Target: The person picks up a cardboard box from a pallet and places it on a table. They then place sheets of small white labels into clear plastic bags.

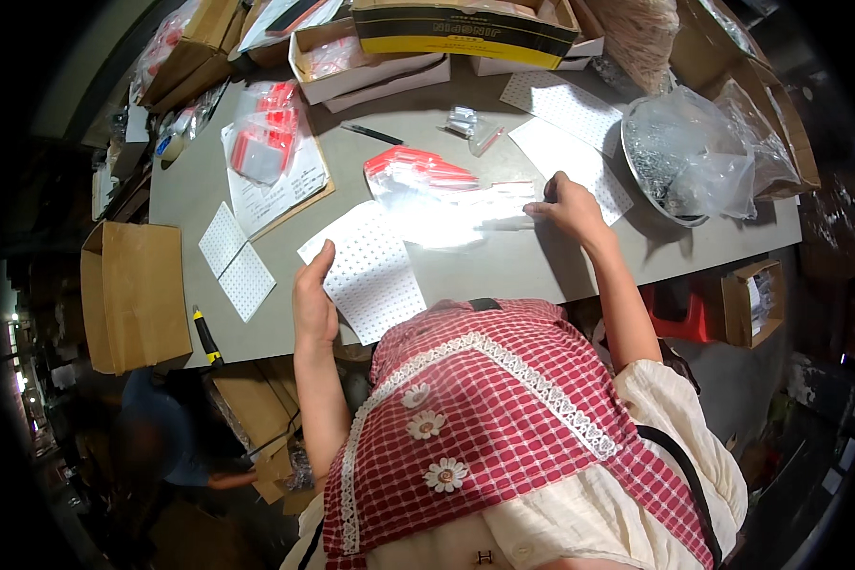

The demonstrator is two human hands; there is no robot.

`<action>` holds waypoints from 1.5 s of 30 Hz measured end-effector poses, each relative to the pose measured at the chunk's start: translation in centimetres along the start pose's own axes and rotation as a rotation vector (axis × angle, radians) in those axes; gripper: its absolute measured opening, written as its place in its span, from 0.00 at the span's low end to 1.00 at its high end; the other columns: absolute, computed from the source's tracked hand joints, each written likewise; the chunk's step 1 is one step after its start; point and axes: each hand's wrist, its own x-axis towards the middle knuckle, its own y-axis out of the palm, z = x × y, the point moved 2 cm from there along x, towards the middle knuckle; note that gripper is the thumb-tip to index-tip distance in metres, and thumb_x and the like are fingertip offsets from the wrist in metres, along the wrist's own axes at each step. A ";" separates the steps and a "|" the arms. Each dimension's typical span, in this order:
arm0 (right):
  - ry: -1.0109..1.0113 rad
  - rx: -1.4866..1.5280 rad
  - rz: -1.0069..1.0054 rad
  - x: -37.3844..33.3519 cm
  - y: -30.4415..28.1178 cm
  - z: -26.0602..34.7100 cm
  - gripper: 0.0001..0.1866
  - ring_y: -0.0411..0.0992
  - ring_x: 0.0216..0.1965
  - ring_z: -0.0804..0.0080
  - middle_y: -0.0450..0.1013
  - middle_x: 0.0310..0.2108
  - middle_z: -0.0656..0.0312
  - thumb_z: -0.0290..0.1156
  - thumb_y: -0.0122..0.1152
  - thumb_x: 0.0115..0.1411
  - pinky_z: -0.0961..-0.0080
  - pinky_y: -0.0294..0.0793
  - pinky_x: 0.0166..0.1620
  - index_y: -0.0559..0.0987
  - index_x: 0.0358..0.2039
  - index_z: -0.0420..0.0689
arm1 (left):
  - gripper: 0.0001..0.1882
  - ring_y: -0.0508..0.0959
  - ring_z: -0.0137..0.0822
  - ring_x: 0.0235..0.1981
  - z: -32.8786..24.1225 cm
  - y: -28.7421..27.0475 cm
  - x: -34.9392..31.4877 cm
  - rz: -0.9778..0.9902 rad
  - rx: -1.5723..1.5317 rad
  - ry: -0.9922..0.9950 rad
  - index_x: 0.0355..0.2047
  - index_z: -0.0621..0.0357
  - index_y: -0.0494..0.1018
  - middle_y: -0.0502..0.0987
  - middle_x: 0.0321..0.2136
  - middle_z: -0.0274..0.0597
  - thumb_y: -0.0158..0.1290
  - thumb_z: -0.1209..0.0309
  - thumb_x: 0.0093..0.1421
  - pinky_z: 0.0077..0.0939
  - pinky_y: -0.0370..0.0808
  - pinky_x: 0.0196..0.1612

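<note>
My left hand point(315, 294) grips the edge of a white sheet with rows of small printed marks point(369, 266), thumb on top. The sheet is tilted at the table's near edge. To its right lies a fanned pile of clear plastic bags with red edges point(423, 176), washed out by glare. At the right end of that pile, my right hand point(572, 211) has its thumb and fingers closed on a clear plastic bag point(508, 207). More marked white sheets point(579, 166) lie just beyond my right hand.
A metal bowl point(670, 214) of small metal parts, with a plastic bag over it, stands at the right. Left are a clipboard point(313, 195), a cardboard box point(138, 294) and a yellow-black utility knife point(205, 334). Open boxes point(380, 81) line the back. Another person point(157, 427) is at lower left.
</note>
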 end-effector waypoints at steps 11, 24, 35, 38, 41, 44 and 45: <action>-0.370 0.596 0.338 1.5 2.0 4.5 0.13 0.70 0.27 0.77 0.73 0.27 0.64 0.30 0.67 0.55 0.77 0.71 0.31 0.76 0.38 0.40 | 0.21 0.78 0.33 0.47 0.0 2.1 -0.4 0.062 0.107 0.046 0.50 0.70 0.74 0.79 0.47 0.46 0.51 0.62 0.68 0.27 0.72 0.52; -0.304 0.655 0.619 4.1 2.8 4.5 0.10 0.67 0.35 0.82 0.71 0.33 0.69 0.24 0.57 0.56 0.82 0.68 0.43 0.76 0.40 0.40 | 0.21 0.78 0.33 0.46 -0.3 2.5 -1.8 0.024 0.076 0.038 0.51 0.69 0.74 0.79 0.46 0.45 0.51 0.61 0.68 0.27 0.72 0.50; -0.318 0.698 0.502 3.0 2.2 5.0 0.09 0.68 0.25 0.83 0.70 0.27 0.68 0.24 0.60 0.55 0.82 0.67 0.24 0.74 0.37 0.39 | 0.22 0.78 0.32 0.44 0.1 2.8 -1.5 0.025 0.074 0.020 0.49 0.69 0.76 0.80 0.44 0.45 0.51 0.59 0.68 0.28 0.72 0.49; -0.380 0.603 0.476 3.1 2.2 5.6 0.09 0.69 0.27 0.82 0.71 0.29 0.67 0.24 0.60 0.55 0.81 0.70 0.28 0.74 0.37 0.39 | 0.22 0.78 0.32 0.45 0.3 2.6 -1.3 0.040 0.085 0.009 0.49 0.69 0.76 0.80 0.44 0.45 0.51 0.59 0.68 0.28 0.72 0.48; -0.391 0.635 0.437 4.1 3.3 4.6 0.08 0.69 0.30 0.81 0.72 0.31 0.67 0.24 0.59 0.56 0.81 0.72 0.33 0.74 0.37 0.40 | 0.23 0.78 0.32 0.45 -0.2 3.0 -1.5 0.037 0.099 0.006 0.50 0.69 0.75 0.80 0.45 0.45 0.51 0.59 0.68 0.28 0.72 0.48; -0.311 0.711 0.437 4.5 3.1 4.1 0.08 0.69 0.32 0.81 0.72 0.33 0.67 0.23 0.59 0.57 0.81 0.71 0.36 0.74 0.38 0.40 | 0.23 0.78 0.33 0.45 -0.3 2.9 -1.6 0.017 0.100 0.017 0.51 0.69 0.75 0.80 0.46 0.45 0.50 0.59 0.68 0.28 0.73 0.48; -0.320 0.706 0.439 4.4 2.9 3.8 0.08 0.69 0.32 0.81 0.73 0.33 0.67 0.23 0.59 0.57 0.82 0.71 0.37 0.74 0.38 0.41 | 0.23 0.78 0.33 0.45 -0.2 2.8 -1.6 0.018 0.092 0.012 0.51 0.69 0.75 0.79 0.46 0.45 0.50 0.59 0.68 0.28 0.73 0.48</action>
